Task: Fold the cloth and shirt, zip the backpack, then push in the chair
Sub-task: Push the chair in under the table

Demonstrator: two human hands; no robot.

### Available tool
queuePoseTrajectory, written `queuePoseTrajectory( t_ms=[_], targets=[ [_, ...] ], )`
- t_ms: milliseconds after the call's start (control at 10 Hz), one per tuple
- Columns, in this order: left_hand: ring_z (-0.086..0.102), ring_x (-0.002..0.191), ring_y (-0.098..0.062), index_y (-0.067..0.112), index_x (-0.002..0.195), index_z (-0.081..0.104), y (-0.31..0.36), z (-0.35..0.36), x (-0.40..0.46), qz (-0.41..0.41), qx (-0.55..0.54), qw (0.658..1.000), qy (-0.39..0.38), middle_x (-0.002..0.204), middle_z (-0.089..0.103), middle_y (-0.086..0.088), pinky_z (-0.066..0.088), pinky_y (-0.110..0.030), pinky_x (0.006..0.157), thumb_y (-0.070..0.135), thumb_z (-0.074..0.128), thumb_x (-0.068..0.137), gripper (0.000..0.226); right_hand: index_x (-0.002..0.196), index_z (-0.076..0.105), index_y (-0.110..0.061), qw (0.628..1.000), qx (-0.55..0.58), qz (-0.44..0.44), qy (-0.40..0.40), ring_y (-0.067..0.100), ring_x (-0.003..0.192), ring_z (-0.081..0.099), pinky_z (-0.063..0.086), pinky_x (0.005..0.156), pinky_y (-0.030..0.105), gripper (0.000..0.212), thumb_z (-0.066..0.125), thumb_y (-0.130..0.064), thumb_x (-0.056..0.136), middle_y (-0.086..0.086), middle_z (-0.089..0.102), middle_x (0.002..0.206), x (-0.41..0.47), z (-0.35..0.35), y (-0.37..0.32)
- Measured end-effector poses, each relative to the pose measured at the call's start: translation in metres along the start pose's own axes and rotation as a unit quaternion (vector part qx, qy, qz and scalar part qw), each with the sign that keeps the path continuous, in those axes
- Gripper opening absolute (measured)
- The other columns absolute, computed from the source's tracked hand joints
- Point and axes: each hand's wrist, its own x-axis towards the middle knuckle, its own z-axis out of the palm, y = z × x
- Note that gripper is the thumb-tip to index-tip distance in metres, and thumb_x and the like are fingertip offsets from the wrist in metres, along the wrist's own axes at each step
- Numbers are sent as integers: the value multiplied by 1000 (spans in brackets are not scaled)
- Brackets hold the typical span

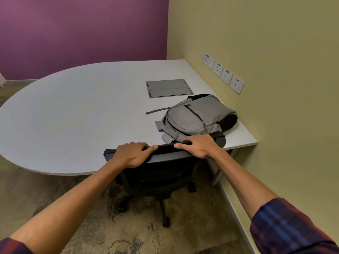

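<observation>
Both hands grip the top edge of the black chair (157, 173) backrest: the left hand (133, 154) is clenched over its left part with the fingers curled across the rim, and the right hand (199, 145) is clenched over its right part, thumb pointing toward the other hand. The chair stands at the near edge of the table (73, 116), its backrest top overlapping that edge, while its seat, column and wheeled base show below on the patterned carpet (128, 226). The grey backpack (198, 116) lies flat on the table near the near right corner, just beyond the right hand, with its zip lines appearing closed and a strap trailing left across the tabletop. Farther back, toward the right edge, a grey cable hatch (168, 88) is set flush into the table. A row of wall sockets (222, 72) runs along the yellow wall beside the right edge.
</observation>
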Motion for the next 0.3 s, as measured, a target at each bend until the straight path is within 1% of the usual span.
queuePoseTrajectory(
  t_ms=[100,200,300],
  targets=[
    [60,98,-22,34,123,58,-1,0,0,5,-20,1000,11,115,67,2,42,-32,71,78,10,85,75,120,61,-30,1000,12,-3,-3,23,108,59,43,90,41,85,18,-89,76,3,67,118,0,0,-1],
    [58,113,-24,31,135,49,1,-5,-5,0,-33,999,16,130,61,-1,46,-38,85,81,12,81,83,129,57,-28,997,67,-9,39,22,116,58,44,98,42,82,27,-85,79,2,63,129,-1,-9,1],
    [48,129,-26,29,146,32,1,-19,-1,-5,-38,999,29,147,46,-3,41,-43,98,79,14,82,83,136,51,-25,992,75,-21,94,22,122,54,41,104,43,80,31,-81,82,2,59,136,4,-24,8]
  ],
)
